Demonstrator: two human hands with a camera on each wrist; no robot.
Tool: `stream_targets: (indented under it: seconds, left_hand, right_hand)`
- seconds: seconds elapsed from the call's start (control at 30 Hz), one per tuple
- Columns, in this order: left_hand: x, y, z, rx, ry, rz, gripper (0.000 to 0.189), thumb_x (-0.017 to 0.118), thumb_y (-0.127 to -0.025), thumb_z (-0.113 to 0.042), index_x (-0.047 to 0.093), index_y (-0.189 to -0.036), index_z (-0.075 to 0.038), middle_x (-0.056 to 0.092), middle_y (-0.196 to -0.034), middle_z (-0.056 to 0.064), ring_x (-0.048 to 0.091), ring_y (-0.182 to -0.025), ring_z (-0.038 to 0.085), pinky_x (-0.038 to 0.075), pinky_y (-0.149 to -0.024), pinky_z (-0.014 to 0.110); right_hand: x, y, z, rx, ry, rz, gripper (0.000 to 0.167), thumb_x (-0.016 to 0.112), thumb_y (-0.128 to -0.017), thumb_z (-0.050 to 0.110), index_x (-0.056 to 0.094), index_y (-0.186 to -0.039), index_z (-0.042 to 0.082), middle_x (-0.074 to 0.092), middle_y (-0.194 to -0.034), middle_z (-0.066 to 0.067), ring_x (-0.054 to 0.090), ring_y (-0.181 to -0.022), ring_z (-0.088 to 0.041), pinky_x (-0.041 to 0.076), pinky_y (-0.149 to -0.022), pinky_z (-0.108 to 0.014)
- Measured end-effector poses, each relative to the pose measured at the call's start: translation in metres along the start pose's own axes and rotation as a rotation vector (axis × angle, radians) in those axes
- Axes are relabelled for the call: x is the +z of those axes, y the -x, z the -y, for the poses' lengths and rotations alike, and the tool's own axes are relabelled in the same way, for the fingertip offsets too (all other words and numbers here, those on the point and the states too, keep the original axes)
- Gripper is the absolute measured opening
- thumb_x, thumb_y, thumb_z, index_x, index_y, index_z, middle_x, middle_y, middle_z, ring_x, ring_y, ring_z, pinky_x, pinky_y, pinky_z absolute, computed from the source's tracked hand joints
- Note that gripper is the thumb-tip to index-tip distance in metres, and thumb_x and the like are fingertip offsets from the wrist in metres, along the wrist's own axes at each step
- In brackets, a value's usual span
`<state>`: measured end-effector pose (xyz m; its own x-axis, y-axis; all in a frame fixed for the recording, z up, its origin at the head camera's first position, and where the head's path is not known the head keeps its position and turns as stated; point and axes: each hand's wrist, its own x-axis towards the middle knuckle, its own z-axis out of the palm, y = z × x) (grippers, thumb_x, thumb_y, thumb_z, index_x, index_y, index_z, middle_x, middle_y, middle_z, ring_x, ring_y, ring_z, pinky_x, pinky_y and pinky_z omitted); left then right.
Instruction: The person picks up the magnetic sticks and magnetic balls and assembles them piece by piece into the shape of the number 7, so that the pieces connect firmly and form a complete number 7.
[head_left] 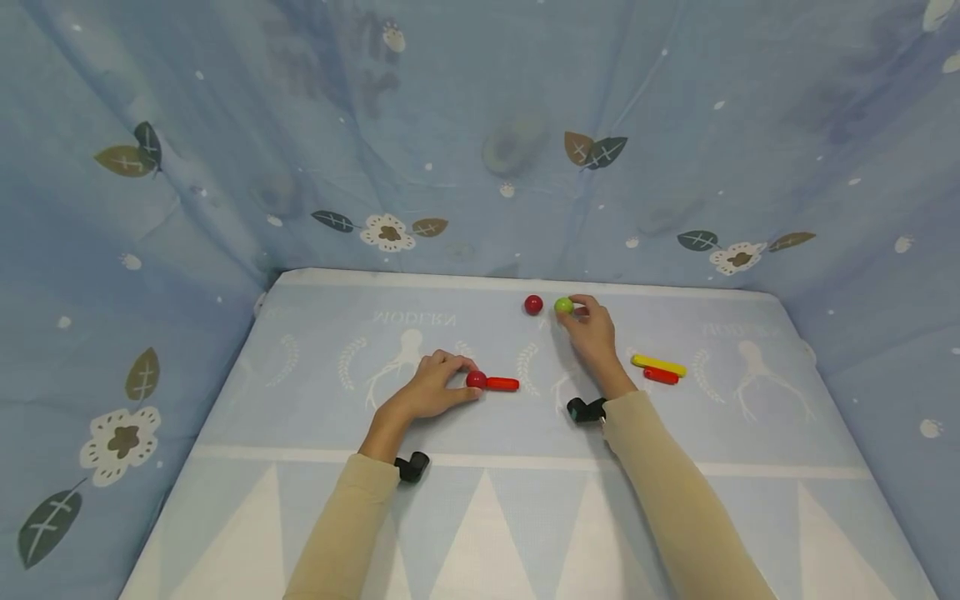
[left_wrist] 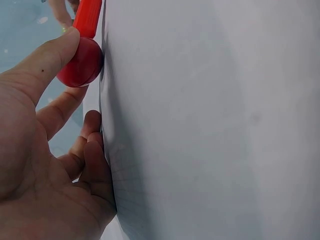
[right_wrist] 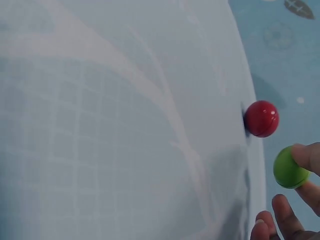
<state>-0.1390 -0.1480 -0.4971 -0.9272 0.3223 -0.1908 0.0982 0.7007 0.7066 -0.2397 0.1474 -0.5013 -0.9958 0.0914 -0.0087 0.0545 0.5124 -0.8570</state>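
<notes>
My left hand [head_left: 431, 387] pinches a red ball [head_left: 476, 379] between thumb and index finger, low at the mat. A short red stick [head_left: 502, 384] lies against the ball's right side; in the left wrist view the red stick [left_wrist: 88, 17] meets the red ball [left_wrist: 82, 64] end-on. Farther back, my right hand [head_left: 594, 335] holds a green ball [head_left: 564, 306] by thumb and fingertips. The right wrist view shows the green ball [right_wrist: 290, 169] in that pinch, with another red ball [right_wrist: 262, 119] lying apart from it near the mat's back edge.
Right of my right forearm lie a yellow stick [head_left: 658, 365] and a red stick [head_left: 661, 377], side by side. Blue patterned cloth [head_left: 480, 150] rises behind the mat [head_left: 300, 417] and along both sides. Black wrist cameras sit on both wrists.
</notes>
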Motion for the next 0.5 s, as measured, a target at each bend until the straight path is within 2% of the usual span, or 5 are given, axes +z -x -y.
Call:
stream_targets:
  seconds: [0.5]
  left_hand:
    - [0.000, 0.000, -0.001, -0.012, -0.010, 0.003, 0.037, 0.076, -0.088, -0.044, 0.064, -0.119, -0.026, 0.049, -0.126, 0.005, 0.039, -0.118, 0.026, 0.040, -0.097, 0.052]
  right_hand:
    - [-0.021, 0.047, 0.011, -0.033, -0.027, 0.091, 0.044, 0.070, -0.095, 0.031, 0.058, -0.134, 0.013, 0.061, -0.120, -0.014, 0.055, -0.109, -0.032, 0.045, -0.093, -0.047]
